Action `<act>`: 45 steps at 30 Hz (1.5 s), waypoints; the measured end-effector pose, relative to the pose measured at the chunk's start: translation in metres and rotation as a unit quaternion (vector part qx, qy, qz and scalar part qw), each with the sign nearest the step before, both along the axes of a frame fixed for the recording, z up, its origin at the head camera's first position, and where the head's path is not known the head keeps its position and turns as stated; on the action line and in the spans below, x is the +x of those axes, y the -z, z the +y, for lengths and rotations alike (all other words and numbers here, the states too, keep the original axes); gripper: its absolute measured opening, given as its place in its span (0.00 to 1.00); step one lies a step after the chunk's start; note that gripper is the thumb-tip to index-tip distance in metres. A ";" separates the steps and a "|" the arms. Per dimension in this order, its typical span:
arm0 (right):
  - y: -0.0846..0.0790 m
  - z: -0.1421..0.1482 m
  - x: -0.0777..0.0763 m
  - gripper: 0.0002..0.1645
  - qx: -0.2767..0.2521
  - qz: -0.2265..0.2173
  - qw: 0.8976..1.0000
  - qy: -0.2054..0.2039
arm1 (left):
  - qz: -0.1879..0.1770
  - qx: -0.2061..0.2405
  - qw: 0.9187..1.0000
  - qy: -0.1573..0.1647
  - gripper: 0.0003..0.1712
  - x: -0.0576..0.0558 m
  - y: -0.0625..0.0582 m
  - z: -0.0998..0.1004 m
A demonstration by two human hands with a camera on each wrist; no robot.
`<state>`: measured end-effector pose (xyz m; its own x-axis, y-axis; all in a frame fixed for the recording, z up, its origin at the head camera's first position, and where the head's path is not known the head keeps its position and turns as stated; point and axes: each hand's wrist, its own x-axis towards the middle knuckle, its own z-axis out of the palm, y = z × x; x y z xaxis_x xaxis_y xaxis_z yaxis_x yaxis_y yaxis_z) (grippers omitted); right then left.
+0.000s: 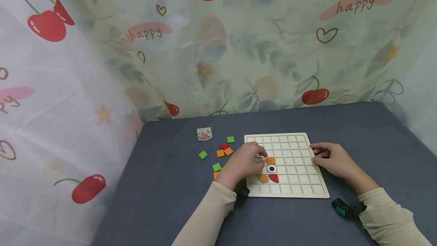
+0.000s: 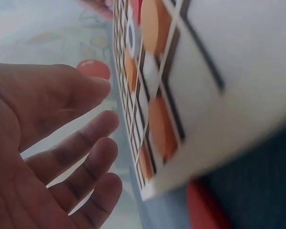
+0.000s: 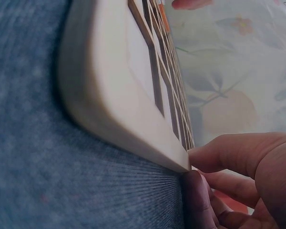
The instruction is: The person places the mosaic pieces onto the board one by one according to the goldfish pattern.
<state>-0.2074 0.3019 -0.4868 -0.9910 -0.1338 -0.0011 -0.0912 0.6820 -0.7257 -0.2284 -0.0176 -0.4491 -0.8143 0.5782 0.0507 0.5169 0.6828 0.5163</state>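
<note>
A wooden grid board [image 1: 300, 189] lies on the table. On it sit an orange square tile [image 1: 271, 160], a white eye tile [image 1: 271, 169] with a black dot, a rounded orange tile [image 1: 263, 178] and a red quarter-round tile [image 1: 274, 178]. Above the board's left part hovers my left hand [image 1: 246, 161], thumb and fingers apart with nothing seen between them. Further orange tiles [image 2: 162, 128] show near the board's corner in the left wrist view, hidden by the hand from above. My right hand [image 1: 332, 159] pinches the board's right edge between thumb and fingers.
Left of the board lie loose green tiles [image 1: 203, 155], orange tiles [image 1: 220, 153] and a red tile [image 1: 224, 146]. A small printed grid card [image 1: 204, 134] is behind them. A patterned curtain [image 1: 239, 56] stands along the table's [image 1: 164, 185] back and sides.
</note>
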 end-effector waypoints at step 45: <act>0.003 -0.001 -0.001 0.31 -0.003 -0.006 1.000 0.004 | -0.065 0.062 0.982 -0.166 0.15 -0.024 0.004 -0.118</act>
